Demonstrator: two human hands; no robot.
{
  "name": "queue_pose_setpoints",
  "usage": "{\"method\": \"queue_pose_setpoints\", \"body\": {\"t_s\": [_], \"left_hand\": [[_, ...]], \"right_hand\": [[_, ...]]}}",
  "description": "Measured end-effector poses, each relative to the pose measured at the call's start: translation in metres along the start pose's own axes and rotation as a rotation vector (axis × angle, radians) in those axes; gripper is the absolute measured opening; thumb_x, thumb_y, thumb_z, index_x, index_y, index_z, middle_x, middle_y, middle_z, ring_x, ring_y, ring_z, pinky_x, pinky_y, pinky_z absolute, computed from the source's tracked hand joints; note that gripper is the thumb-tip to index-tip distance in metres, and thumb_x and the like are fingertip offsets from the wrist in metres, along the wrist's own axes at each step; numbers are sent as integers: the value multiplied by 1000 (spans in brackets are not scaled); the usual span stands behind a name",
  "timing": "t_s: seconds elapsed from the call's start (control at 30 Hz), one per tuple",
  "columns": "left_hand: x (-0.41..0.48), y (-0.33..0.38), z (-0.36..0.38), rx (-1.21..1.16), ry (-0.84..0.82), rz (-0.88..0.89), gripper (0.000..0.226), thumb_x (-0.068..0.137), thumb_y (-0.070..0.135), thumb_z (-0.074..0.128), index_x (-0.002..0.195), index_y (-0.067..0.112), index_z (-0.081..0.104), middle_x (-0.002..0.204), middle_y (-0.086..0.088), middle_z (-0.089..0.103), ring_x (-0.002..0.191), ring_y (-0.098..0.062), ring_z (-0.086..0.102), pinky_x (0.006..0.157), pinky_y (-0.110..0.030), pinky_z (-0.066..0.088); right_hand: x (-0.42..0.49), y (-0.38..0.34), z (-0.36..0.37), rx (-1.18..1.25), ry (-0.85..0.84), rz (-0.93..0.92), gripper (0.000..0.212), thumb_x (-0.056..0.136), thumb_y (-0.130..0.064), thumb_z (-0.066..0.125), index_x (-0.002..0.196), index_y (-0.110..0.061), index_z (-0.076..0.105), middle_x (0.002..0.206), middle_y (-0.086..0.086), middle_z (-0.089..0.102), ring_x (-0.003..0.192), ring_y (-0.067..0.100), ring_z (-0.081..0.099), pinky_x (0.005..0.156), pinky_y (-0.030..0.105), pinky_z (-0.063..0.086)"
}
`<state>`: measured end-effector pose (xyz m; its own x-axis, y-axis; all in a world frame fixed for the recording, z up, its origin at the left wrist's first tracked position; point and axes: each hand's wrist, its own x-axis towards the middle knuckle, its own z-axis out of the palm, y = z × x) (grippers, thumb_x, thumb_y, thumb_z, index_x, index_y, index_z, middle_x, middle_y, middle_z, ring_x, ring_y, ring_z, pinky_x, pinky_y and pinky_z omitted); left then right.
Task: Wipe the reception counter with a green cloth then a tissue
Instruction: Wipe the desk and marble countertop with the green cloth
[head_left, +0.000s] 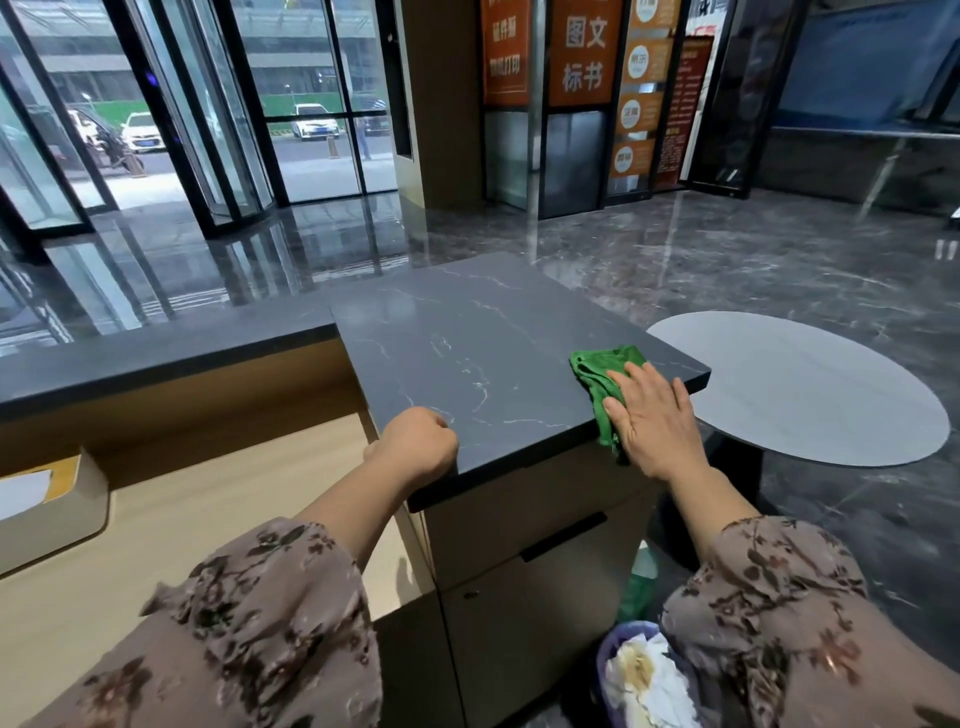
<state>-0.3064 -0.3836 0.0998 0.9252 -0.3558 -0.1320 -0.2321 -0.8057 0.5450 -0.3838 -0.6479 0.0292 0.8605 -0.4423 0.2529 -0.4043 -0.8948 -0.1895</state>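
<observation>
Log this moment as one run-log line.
phase: wiping | right hand: flat on green cloth, counter right edge | left hand: fist on counter near corner

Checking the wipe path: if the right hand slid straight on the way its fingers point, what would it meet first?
The right hand lies flat on the green cloth, fingers pointing away along the counter. Beyond the cloth only bare top shows, so the way looks free to the far edge.

A crumpled green fabric cloth (597, 375) lies on the dark grey, white-veined stone desk (467, 353) near its right corner, one end drooping over the near edge.
</observation>
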Motion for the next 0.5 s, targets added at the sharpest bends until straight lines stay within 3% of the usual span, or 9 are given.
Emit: {"method": "queue_pose_setpoints", "body": {"t_s": [0.1, 0.2, 0.37, 0.5], "left_hand": [[0, 5, -1, 34, -3, -7, 21, 84, 10, 46, 80, 13, 66, 91, -10, 66, 91, -31, 60, 85, -40, 54], [-2, 8, -3, 1, -13, -6, 25, 88, 8, 48, 94, 7, 72, 100, -11, 69, 95, -29, 61, 87, -36, 54], [-8, 6, -3, -53, -14, -5, 29, 92, 5, 48, 111, 1, 69, 103, -10, 65, 104, -29, 60, 89, -33, 48], [-10, 7, -2, -52, 5, 12, 29, 92, 6, 50, 113, 5, 69, 118, -15, 66, 110, -32, 59, 92, -32, 47]], "right_hand": [[17, 22, -10, 24, -39, 112, 52, 102, -41, 18, 151, -24, 19, 161, 2, 7, 148, 20, -3, 119, 42, -2], [31, 25, -13, 154, -49, 250, 51, 103, -34, 25, 150, -15, 19, 160, 12, 1, 147, 28, -7, 120, 44, 4], [27, -21, -8, 480, 77, 543, 56, 102, -22, 31, 152, -8, 10, 158, 16, -15, 145, 33, -17, 118, 39, -3], [5, -79, -1, 687, 147, 636, 59, 100, -17, 35, 152, -7, 8, 157, 16, -21, 145, 33, -18, 119, 40, 5]]}}
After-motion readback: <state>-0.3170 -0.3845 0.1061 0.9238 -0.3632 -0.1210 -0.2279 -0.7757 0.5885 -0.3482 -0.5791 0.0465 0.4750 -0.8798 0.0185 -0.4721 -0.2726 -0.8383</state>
